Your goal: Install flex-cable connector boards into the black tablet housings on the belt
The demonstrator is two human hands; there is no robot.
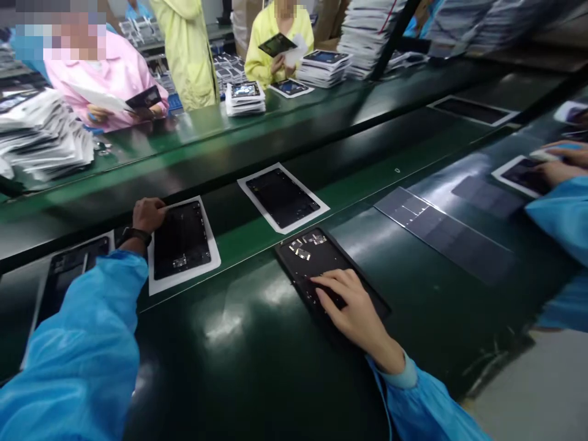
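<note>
My left hand (149, 214) is closed on the upper left corner of a white sheet (184, 282). On that sheet lies a black tablet housing (180, 236) with a small circuit board near its lower edge. My right hand (351, 306) reaches over a black tray (337, 251), thumb and index finger slightly apart at the tips. Small boards (301, 250) lie at the tray's far end, and tiny parts are scattered near my fingertips. Nothing can be seen between those fingers. Part of the tray is hidden under my right hand.
More tablet housings on white sheets lie along the green belt, one (282, 197) beyond the tray, another (78, 269) left of my arm. A clear plastic sheet (441, 229) lies to the right. A co-worker's hands (565, 162) work there. People and stacked sheets (43, 135) line the far side.
</note>
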